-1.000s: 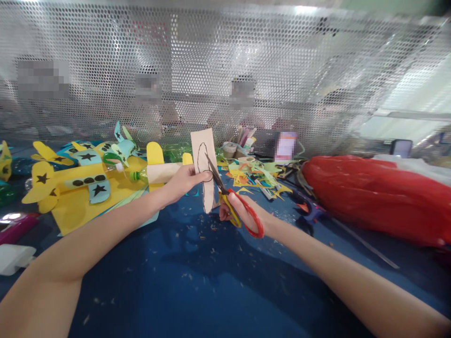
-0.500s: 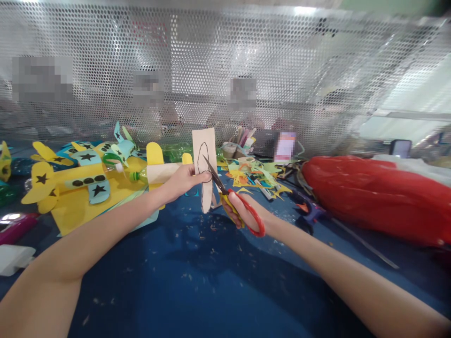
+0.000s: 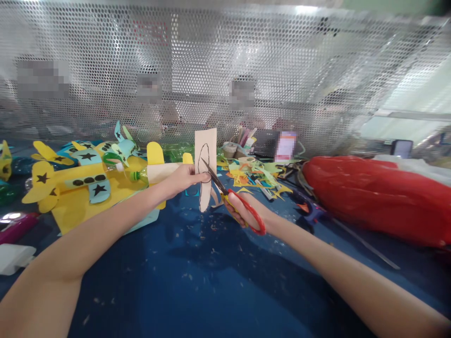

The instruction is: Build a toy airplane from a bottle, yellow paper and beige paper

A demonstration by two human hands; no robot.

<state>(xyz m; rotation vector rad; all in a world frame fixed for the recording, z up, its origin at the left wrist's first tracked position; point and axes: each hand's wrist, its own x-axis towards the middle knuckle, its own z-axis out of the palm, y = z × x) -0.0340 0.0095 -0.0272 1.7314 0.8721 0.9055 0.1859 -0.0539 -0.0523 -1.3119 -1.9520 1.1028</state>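
Observation:
Between thumb and fingers, my left hand (image 3: 188,179) pinches an upright strip of pale card (image 3: 206,145). A long rounded shape is drawn on it in dark line, and the lower part is trimmed along that line. My right hand (image 3: 241,207) grips scissors (image 3: 259,223) with red and yellow handles. Their dark blades (image 3: 219,182) lie across the card's right side, just by my left thumb. A thin curled offcut (image 3: 216,199) hangs below the blades. Left of the card lies a bottle airplane (image 3: 162,172) with pale wrapping and yellow paper wings.
Yellow and blue paper airplanes (image 3: 84,180) crowd the left. Paper scraps (image 3: 246,173) and a cup of pens (image 3: 230,149) stand behind my hands. At right are a purple glue gun (image 3: 312,211) and a red plastic bag (image 3: 373,197). Perforated metal (image 3: 204,56) closes off the back.
The card has shifted slightly right in my left hand's pinch. The offcut beneath the blades now shows more, curling to the right. Both hands keep their hold.

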